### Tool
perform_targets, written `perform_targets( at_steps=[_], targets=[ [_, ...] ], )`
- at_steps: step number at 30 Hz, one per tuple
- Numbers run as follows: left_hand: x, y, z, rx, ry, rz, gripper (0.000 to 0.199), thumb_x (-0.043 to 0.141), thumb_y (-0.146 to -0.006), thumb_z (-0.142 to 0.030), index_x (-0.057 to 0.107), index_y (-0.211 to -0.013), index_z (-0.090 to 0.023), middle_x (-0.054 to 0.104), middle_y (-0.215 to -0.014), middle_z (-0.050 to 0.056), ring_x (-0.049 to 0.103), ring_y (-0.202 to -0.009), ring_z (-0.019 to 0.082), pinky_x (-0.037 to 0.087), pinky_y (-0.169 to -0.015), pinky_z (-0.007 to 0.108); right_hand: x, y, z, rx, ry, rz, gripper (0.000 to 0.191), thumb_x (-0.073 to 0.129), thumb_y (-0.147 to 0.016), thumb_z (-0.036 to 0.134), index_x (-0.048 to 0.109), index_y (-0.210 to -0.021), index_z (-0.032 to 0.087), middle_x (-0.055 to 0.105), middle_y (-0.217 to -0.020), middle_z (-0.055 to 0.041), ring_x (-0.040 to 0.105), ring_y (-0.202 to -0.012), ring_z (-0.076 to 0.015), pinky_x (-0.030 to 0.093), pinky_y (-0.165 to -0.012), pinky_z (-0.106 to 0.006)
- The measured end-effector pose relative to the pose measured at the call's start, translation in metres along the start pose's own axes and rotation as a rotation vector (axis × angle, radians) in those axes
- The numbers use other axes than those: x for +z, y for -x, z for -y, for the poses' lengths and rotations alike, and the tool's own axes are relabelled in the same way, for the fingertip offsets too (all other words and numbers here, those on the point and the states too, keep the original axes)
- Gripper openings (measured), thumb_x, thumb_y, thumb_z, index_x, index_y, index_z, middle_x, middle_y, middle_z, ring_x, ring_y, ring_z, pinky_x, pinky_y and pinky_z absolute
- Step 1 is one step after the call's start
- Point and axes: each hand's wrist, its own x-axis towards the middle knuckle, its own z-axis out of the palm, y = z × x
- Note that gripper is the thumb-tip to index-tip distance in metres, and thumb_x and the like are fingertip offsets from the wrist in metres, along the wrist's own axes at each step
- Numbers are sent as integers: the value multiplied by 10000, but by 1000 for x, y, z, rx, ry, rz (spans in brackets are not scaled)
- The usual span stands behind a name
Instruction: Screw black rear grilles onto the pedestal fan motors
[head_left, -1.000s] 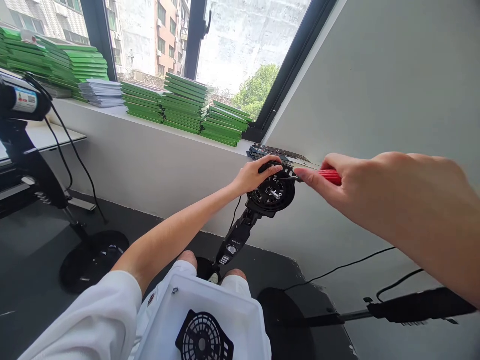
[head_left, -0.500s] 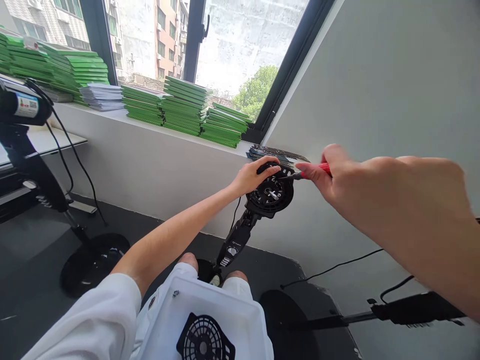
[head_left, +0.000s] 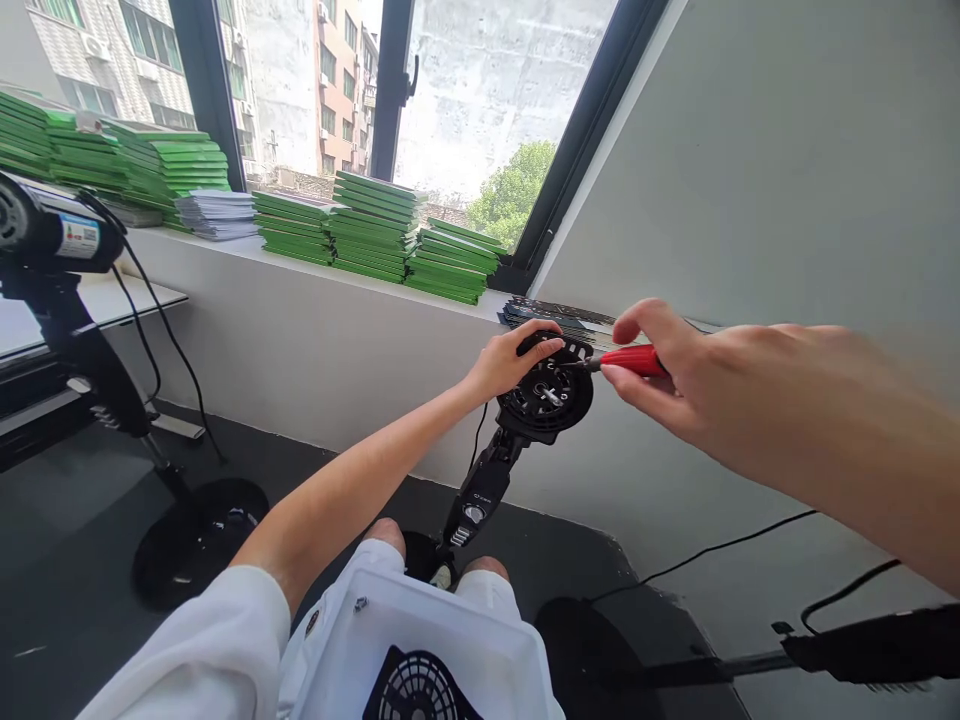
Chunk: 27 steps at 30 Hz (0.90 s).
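In the head view a round black fan head sits tilted on a black stand in front of me. My left hand is closed over the upper left rim of that head, thumb on its face. My right hand grips the red handle of a screwdriver, with the index finger bent above it. Its thin shaft points left and reaches the fan head's face near my left thumb. What the tip touches is too small to tell. A white plastic tray rests on my lap, holding a black slotted grille and small metal pieces.
Green-edged stacks and white papers line the windowsill, with dark flat pieces behind the fan head. Another black fan stands at left, its round base on the floor. A black stand and cable lie at right.
My right fingers have shifted on the screwdriver, and more of its red handle shows. My left hand keeps its hold on the fan head. The whole view has moved slightly.
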Motion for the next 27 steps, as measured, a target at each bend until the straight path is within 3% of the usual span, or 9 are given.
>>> perform_targets(
  at_steps=[4,8,12,16,20,22,24,27],
  targets=[
    [0,0,1,14,-7,-2,229,587,-1030,-409,695,-1202,-303,776,-1202,-20,712,-1185,227,506,-1089,325,-2,0,0,91,71,-48,555,200,-1087,551,553,-810,225,357,-474,-4,320,-414,-174,244,-495,-285],
    [0,0,2,17,1,1,233,590,-1028,-404,695,-1203,-292,773,-1206,-7,713,-1175,232,505,-1091,333,-6,-3,2,9,-95,48,409,412,-1000,579,592,-1116,231,450,-513,17,388,-436,-186,264,-491,-288],
    [0,1,2,10,1,-3,235,582,-1034,-409,692,-1214,-304,771,-1236,-11,699,-1217,233,500,-1108,334,-7,-4,1,88,29,41,457,305,-1060,537,581,-876,223,433,-505,-18,421,-460,-201,271,-505,-298],
    [0,1,1,-1,0,-2,221,592,-1030,-395,695,-1204,-305,775,-1203,-20,711,-1177,222,504,-1097,324,-3,-3,-2,4,-97,76,356,387,-1017,505,559,-1150,223,459,-505,23,458,-453,-209,263,-503,-294],
    [0,1,0,25,5,-9,204,589,-1032,-385,698,-1184,-302,774,-1184,-20,711,-1151,212,508,-1072,306,-5,-2,-3,56,47,11,416,234,-1075,435,559,-924,225,389,-490,2,379,-435,-200,239,-503,-297],
    [-1,1,-1,31,9,-8,210,590,-1031,-380,698,-1186,-289,774,-1177,-9,713,-1132,212,512,-1057,302,-8,-2,-4,2,-19,83,306,401,-1042,487,554,-1066,223,433,-514,29,406,-449,-185,261,-492,-280],
    [-1,1,-1,24,10,-9,210,594,-1030,-375,697,-1186,-279,774,-1175,-4,715,-1131,214,513,-1053,302,-10,-4,-3,-23,-15,147,335,503,-1013,501,526,-1179,211,465,-537,41,429,-462,-180,280,-487,-273],
    [0,1,-2,14,4,-10,204,591,-1033,-372,697,-1188,-292,774,-1185,-14,711,-1158,215,509,-1070,307,-13,-5,-2,73,95,155,353,372,-1077,490,559,-947,220,436,-523,3,422,-461,-195,284,-495,-286]
  ],
)
